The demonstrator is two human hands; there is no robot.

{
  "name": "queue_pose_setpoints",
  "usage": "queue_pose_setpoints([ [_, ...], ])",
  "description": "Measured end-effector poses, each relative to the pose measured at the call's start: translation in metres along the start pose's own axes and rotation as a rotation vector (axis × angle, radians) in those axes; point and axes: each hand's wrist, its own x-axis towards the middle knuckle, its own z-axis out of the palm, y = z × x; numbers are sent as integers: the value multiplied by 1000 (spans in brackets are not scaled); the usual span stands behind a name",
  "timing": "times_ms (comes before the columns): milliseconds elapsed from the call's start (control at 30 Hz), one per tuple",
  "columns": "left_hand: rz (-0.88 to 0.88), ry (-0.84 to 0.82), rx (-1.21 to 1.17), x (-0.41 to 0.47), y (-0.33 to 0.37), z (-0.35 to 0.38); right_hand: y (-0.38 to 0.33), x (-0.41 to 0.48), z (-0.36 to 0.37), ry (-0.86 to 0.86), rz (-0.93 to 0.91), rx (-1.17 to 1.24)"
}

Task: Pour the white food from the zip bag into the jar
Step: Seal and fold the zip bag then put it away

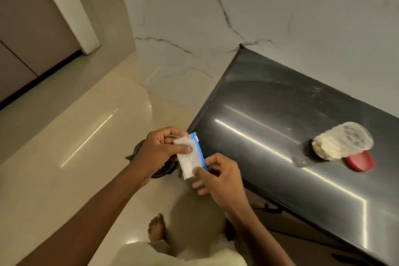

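One zip bag [191, 157], small and holding white food, was held up between two hands beside the near-left corner of the dark counter [280, 127], not resting on anything. A blue zip strip ran along the bag's edge at about 2 o'clock from its middle. The left hand [160, 149] was closed on the bag's upper end, thumb pressed flat across the front and the other fingers curled behind. The right hand [218, 177], at about 5 o'clock from the bag, pinched the lower corner near the blue strip between thumb and forefinger, the other fingers loosely bent below.

On the counter, at about 3 o'clock from the bag and well apart from it, stood one clear jar [343, 143], already partly filled with pale white food and open at the top. One red lid [360, 161] lay flat on the counter just beside the jar, at its 5 o'clock. Whether lid and jar touched could not be told.

One bare foot [156, 230] stood on the cream floor [75, 119] at 6 o'clock, and a dark object, mostly hidden, lay on the floor behind the left hand
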Motion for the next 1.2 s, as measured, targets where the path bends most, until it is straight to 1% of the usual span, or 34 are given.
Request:
queue_pose_setpoints([
  [133, -18, 225, -42, 33, -43, -49, 10, 37, 73, -50, 280, 387],
  [200, -59, 321, -102, 48, -74, -71, 25, 61, 109, -54, 414, 492],
  [267, -121, 397, -126, 62, -107, -89, 45, 87, 140, -39, 511, 494],
  [367, -205, 468, -105, 81, -160, -116, 85, 132, 186, -26, 610, 394],
  [567, -318, 450, -82, 127, -252, -154, 185, 236, 260, 65, 648, 180],
  [700, -331, 431, -81, 167, -323, -179, 265, 304, 303, 40, 703, 120],
  [800, -344, 438, -92, 192, -375, -191, 316, 341, 321, 40, 700, 68],
  [900, -364, 424, -136, 206, -413, -196, 352, 363, 330, -37, 734, 49],
  [1000, -371, 385, -183, 207, -428, -197, 367, 364, 330, -155, 775, 44],
  [1033, -371, 381, -185, 204, -428, -196, 369, 361, 329, -163, 780, 49],
  [1100, -372, 387, -191, 197, -418, -194, 364, 347, 326, -83, 822, 100],
  [1133, -375, 395, -191, 190, -410, -193, 359, 338, 323, -47, 797, 66],
  [1167, -378, 402, -187, 182, -400, -190, 351, 327, 318, -50, 723, -21],
  [1200, -381, 410, -183, 172, -388, -188, 341, 314, 313, -98, 619, -130],
])
